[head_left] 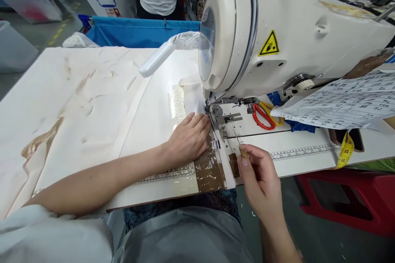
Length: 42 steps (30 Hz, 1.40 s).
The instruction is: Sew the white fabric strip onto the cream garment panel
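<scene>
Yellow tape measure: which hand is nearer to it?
Right: the right hand is left of the yellow tape measure, apart from it; the left hand lies farther left.

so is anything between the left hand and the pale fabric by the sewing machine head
Nothing visible: the left hand reaches the near end of the pale fabric. The thin tool in the right hand is off to the right, not between them.

Fabric [195, 98] partly hid. under L grip [189, 136]; sewing mach. [296, 37] cut off @ R edge.

pale cloth [95, 82], seemingly, on white table [154, 111]
</scene>
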Available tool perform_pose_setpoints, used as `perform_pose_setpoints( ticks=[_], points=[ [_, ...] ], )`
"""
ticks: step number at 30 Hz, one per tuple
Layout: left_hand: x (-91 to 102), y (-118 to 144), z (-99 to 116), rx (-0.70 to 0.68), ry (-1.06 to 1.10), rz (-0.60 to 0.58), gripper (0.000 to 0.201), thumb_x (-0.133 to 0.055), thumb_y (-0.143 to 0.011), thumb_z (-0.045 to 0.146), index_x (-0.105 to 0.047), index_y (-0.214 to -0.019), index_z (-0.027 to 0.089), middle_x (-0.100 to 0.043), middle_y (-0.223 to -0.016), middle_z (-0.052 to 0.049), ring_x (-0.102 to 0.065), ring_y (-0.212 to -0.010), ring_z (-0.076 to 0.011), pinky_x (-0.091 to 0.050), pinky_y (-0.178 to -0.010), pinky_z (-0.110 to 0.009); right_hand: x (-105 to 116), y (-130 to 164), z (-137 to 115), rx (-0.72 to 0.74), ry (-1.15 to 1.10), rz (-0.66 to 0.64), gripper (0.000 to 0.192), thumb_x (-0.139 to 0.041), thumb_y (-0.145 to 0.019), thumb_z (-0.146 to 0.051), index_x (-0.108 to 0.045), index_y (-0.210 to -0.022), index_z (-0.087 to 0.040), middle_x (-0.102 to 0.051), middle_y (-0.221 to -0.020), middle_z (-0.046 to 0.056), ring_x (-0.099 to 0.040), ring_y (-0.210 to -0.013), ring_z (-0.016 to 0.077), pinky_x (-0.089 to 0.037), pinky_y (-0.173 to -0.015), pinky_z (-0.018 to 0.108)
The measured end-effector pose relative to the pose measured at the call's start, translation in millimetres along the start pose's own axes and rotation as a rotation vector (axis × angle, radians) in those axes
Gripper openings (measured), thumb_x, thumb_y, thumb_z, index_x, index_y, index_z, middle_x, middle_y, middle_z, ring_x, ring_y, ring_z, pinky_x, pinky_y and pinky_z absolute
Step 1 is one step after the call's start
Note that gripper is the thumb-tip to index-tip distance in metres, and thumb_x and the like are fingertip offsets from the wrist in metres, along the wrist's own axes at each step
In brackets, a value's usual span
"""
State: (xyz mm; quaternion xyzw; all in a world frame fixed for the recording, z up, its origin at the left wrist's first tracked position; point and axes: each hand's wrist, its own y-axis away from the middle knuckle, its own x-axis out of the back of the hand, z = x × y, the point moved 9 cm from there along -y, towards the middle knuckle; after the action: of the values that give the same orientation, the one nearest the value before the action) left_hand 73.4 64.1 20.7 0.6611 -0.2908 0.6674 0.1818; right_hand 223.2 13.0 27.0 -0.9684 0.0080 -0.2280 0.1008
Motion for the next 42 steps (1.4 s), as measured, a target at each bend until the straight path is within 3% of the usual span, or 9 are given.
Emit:
perform_pose_setpoints(
  ticks=[4,8,14,22,29,35,39,42],
  points=[
    [-0.5,-3.7,-8.5,0.046,0.040,0.020,0.045,-0.040,-0.096,0.024,-0.053,-0.131,0.000,-0.057,-0.131,-0.020,-0.054,-0.114,-0.0304,-0.046,-0.101,-0.043,-29.7,-10.2,-32.6,0.330,0.143,-0.078,0.021,-0.047,-0.098,-0.017,-0.060,-0.114,-0.020,-0.066,-0.091,0.005,-0.065,-0.080,0.0161,-0.053,-0.070,0.027],
    [-3.8,-5.4,-13.9,0.045,0.074,0.032,0.043,-0.039,-0.097,0.026,-0.054,-0.128,0.000,-0.058,-0.127,-0.020,-0.054,-0.111,-0.0301,-0.048,-0.095,-0.041,-53.0,-17.9,-43.8,0.487,0.372,-0.078,0.021,-0.046,-0.098,-0.016,-0.061,-0.112,-0.016,-0.069,-0.087,0.007,-0.067,-0.077,0.0176,-0.050,-0.063,0.026],
    [-0.7,-4.4,-15.7,0.020,0.132,0.104,0.040,-0.034,-0.097,0.019,-0.055,-0.126,0.003,-0.059,-0.126,-0.020,-0.055,-0.109,-0.0286,-0.049,-0.093,-0.043,-68.6,-24.0,-43.5,0.522,0.641,-0.066,0.026,-0.043,-0.099,-0.017,-0.065,-0.111,-0.011,-0.070,-0.087,0.007,-0.065,-0.064,0.0160,-0.040,-0.048,0.026],
    [-0.9,-5.4,-17.9,0.040,0.126,0.103,0.039,-0.037,-0.096,0.020,-0.057,-0.125,0.001,-0.059,-0.123,-0.019,-0.054,-0.108,-0.0288,-0.049,-0.091,-0.041,-73.6,-20.6,-47.0,0.553,0.849,-0.025,0.026,-0.043,-0.099,-0.018,-0.067,-0.108,-0.013,-0.070,-0.083,0.004,-0.059,-0.053,0.0129,-0.035,-0.044,0.024],
    [-6.0,-4.8,-27.7,0.051,0.117,0.127,0.041,-0.040,-0.095,0.021,-0.056,-0.128,0.003,-0.059,-0.124,-0.017,-0.054,-0.110,-0.0290,-0.049,-0.092,-0.041,-83.1,-23.4,-43.1,0.439,1.067,-0.025,0.028,-0.050,-0.097,-0.017,-0.066,-0.120,-0.014,-0.073,-0.086,0.005,-0.062,-0.052,0.0132,-0.033,-0.046,0.026],
    [-1.1,-10.1,-31.7,0.115,0.134,0.051,0.038,-0.043,-0.096,0.022,-0.059,-0.126,0.004,-0.060,-0.127,-0.016,-0.055,-0.114,-0.0281,-0.046,-0.098,-0.041,-75.4,-18.3,-46.2,0.447,1.019,-0.004,0.029,-0.050,-0.097,-0.018,-0.067,-0.120,-0.015,-0.074,-0.088,0.006,-0.063,-0.053,0.0144,-0.032,-0.044,0.027],
    [31.3,-0.2,-19.6,0.083,0.127,-0.086,0.026,-0.046,-0.096,0.019,-0.064,-0.110,0.007,-0.065,-0.117,-0.016,-0.060,-0.105,-0.0269,-0.051,-0.087,-0.038,-66.8,-2.9,-54.0,0.537,0.789,-0.026,0.032,-0.039,-0.103,-0.023,-0.066,-0.118,-0.015,-0.076,-0.091,0.006,-0.069,-0.061,0.0170,-0.039,-0.047,0.026],
    [57.2,30.6,-11.4,0.033,0.144,-0.169,0.018,-0.050,-0.095,0.018,-0.065,-0.103,0.011,-0.069,-0.103,-0.013,-0.065,-0.089,-0.0237,-0.051,-0.071,-0.034,-69.8,1.9,-49.5,0.514,0.610,-0.134,0.038,-0.035,-0.102,-0.025,-0.059,-0.130,-0.016,-0.077,-0.102,0.010,-0.074,-0.076,0.0211,-0.047,-0.052,0.026]
  ],
)
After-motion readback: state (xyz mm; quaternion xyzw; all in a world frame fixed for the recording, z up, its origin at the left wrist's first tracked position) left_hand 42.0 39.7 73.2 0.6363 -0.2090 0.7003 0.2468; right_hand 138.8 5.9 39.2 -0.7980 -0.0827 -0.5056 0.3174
